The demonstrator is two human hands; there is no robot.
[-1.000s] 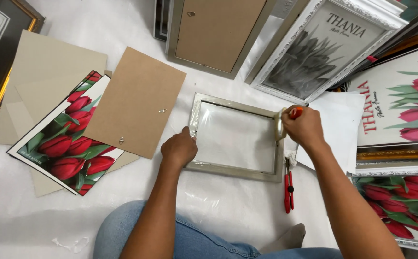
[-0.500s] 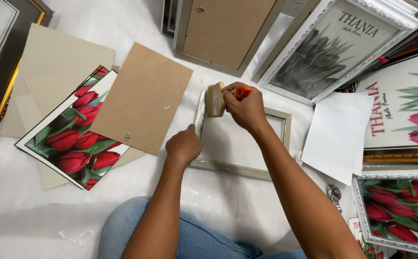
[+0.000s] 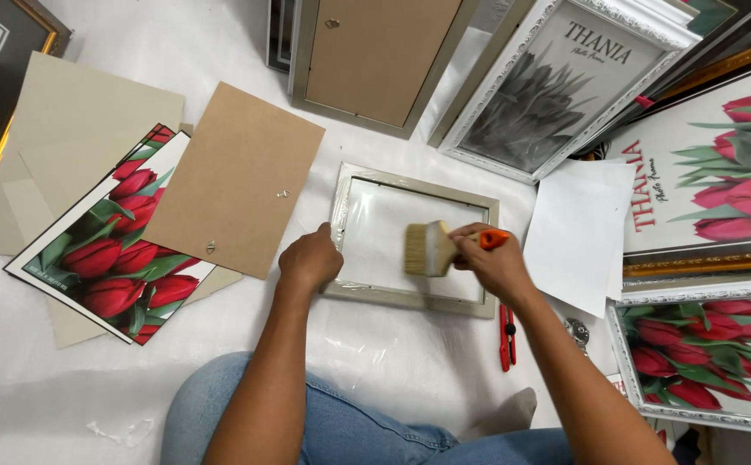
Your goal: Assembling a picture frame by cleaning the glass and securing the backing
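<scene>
An empty frame (image 3: 410, 237) lies mid-floor. Left of it a backing board (image 3: 233, 176) overlaps a tulip print (image 3: 104, 250), which lies on card sheets (image 3: 57, 129). A paper sheet (image 3: 582, 232) lies right of it, framed pictures (image 3: 556, 82) behind, pliers (image 3: 506, 336) at its near right corner.

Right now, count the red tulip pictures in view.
3: an unframed print on the floor at left, a gold-framed one at upper right, a white-framed one at lower right. More may lie hidden in the stacks.

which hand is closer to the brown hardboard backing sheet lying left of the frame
Left. The left hand rests on the pale frame's left edge, just right of the brown hardboard backing sheet. The right hand holds a brush over the glass, farther right.
</scene>
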